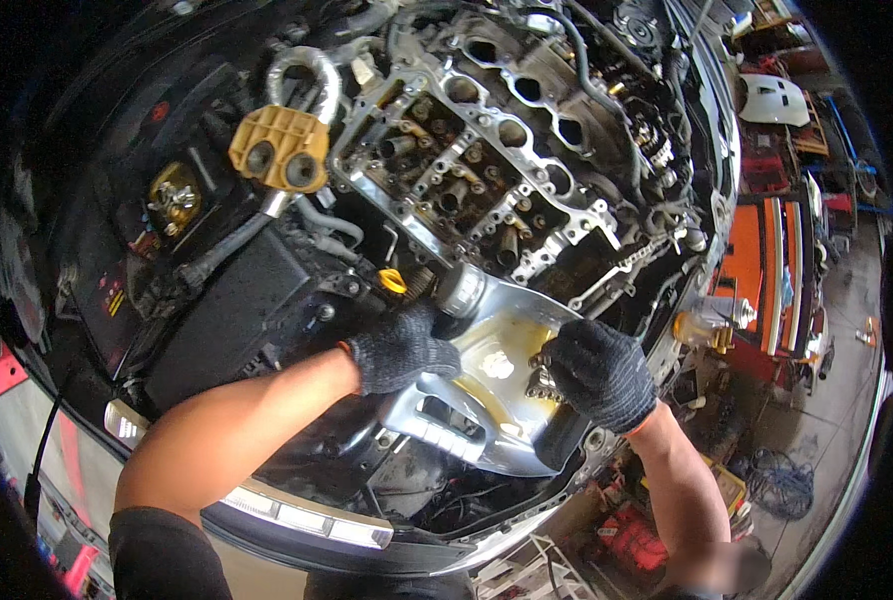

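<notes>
In front of me a silver-grey plastic jug, cut open along one side, lies tilted over the front of the engine bay. Yellowish oil pools inside it. My left hand, in a black knit glove, is closed round the jug's left edge, close to its capped neck. Over the jug's right side, my gloved right hand pinches several small shiny metal parts; their exact kind is too small to make out. The opened engine head, with its valve gear bared, stands just beyond the jug.
Left of the engine sits a tan twin-holed bracket on a foil-wrapped hose. A yellow dipstick handle pokes up near my left hand. At the right are a clear bottle, an orange tool cabinet and coiled cable.
</notes>
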Available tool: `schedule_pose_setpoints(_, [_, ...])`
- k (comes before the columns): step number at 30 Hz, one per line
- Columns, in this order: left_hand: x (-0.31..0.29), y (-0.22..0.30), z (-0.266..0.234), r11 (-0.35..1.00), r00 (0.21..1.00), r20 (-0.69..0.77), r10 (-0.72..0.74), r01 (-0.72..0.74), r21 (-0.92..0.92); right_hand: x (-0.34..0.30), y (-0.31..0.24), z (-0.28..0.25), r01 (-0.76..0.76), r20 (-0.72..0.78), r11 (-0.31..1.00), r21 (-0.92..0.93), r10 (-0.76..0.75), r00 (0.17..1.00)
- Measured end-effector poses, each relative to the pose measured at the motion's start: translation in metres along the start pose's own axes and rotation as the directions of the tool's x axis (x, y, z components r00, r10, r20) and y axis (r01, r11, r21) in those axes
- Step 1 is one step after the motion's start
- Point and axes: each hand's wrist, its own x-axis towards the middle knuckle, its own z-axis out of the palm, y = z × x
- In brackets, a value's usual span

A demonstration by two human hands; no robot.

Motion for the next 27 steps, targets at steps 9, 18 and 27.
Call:
schedule_pose_setpoints(9, [0.003, 0.000, 0.000, 0.981, 0.994, 0.001, 0.105, -0.104, 0.162, 0.034, 0.008, -0.025, 0.052, 0.100, 0.999, -0.010, -0.050, 0.994])
schedule_pose_setpoints(18, [0.004, 0.004, 0.007, 0.995, 0.996, -0.025, 0.090, -0.090, -0.029, 0.168, 0.048, -0.043, 0.066, -0.200, 0.976, -0.209, -0.108, 0.974])
schedule_pose_setpoints(27, [0.012, 0.012, 0.000, 0.970, 0.990, 0.128, 0.063, -0.090, 0.225, 0.305, 0.103, 0.043, 0.042, -0.175, 0.836, -0.547, -0.164, 0.971])
